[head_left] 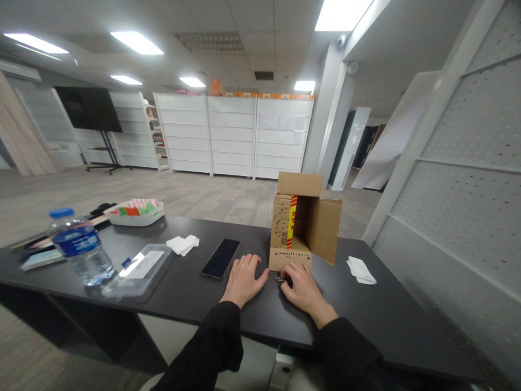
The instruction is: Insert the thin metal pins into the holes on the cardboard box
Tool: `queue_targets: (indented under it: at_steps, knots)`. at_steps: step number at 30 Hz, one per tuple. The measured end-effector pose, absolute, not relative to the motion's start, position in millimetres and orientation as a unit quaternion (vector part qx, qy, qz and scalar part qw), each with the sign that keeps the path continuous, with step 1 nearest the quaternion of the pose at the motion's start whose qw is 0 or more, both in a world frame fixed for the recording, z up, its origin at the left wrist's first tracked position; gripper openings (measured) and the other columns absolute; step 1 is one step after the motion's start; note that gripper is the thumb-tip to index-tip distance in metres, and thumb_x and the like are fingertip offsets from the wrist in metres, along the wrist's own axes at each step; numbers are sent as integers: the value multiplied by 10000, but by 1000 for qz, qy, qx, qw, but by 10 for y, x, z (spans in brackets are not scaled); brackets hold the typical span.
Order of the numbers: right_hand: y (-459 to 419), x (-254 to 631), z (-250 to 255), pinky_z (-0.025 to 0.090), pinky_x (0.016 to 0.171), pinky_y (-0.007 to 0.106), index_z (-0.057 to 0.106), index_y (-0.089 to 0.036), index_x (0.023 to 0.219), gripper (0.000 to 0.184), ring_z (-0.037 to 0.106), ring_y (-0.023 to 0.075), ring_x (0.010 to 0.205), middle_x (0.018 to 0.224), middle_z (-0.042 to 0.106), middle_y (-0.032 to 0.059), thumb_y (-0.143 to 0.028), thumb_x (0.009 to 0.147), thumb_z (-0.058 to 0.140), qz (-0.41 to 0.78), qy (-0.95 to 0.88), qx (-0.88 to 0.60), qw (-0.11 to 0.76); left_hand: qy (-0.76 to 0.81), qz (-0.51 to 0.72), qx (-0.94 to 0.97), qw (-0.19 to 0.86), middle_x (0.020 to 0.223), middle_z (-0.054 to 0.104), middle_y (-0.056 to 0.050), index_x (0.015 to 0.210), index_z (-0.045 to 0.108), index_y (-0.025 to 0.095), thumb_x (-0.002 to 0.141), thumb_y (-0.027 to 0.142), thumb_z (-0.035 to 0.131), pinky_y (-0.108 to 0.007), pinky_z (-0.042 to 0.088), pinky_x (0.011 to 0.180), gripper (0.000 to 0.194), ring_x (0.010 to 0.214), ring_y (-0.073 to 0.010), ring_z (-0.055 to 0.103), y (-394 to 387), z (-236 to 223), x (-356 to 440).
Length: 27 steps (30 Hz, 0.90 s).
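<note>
A cardboard box stands on the dark table with its open side facing me. Red-and-yellow tape runs down inside it, and its lower flap, which has a row of small holes, folds toward me. My right hand is curled at that flap. From its fingertips pokes a small shiny metal piece, too small to identify. My left hand rests palm down on the table, fingers apart and holding nothing, between the box and a black smartphone.
Leftward are a water bottle, a clear plastic case, a folded tissue and a white tray with colourful packets. Another tissue lies right of the box. A perforated panel rises beyond the table's right side.
</note>
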State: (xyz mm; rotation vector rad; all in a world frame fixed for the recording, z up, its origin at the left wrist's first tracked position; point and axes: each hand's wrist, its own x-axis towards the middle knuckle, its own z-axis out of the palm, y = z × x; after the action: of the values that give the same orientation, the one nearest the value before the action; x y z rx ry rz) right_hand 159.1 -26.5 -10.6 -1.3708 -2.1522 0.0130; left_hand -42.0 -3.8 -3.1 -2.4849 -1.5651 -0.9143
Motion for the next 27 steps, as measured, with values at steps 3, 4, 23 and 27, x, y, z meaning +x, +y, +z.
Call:
queue_targets:
  at_steps: [3, 4, 23, 27]
  knots:
    - [-266, 1590, -111, 296, 773, 320, 524, -202, 796, 121, 503, 194, 856, 841, 567, 15, -96, 744, 499, 4, -807, -517, 286, -508, -299, -807, 34, 917, 624, -30, 941, 545, 221, 890, 374, 529, -346, 380, 793, 163, 906, -206, 571, -39, -28, -417]
    - [-265, 1590, -114, 294, 771, 320, 524, -202, 795, 116, 503, 194, 855, 840, 568, 15, -99, 746, 500, 4, -806, -518, 285, -508, -300, -807, 34, 915, 624, -29, 942, 545, 221, 890, 376, 528, -345, 380, 793, 164, 906, -205, 571, -40, -27, -417]
    - [-197, 1609, -211, 337, 748, 325, 544, -203, 843, 113, 556, 200, 821, 830, 613, 38, -190, 918, 460, -32, -804, -518, 289, -507, -301, -807, 34, 921, 632, -30, 953, 550, 218, 891, 372, 528, -344, 383, 787, 168, 902, -203, 579, -43, -23, -414]
    - [-160, 1621, -253, 362, 768, 344, 529, -194, 901, 148, 574, 212, 832, 872, 623, 57, -219, 970, 401, -33, -794, -523, 309, -507, -303, -806, 35, 926, 634, -31, 958, 551, 215, 889, 371, 534, -342, 381, 785, 172, 904, -202, 578, -41, -28, -411]
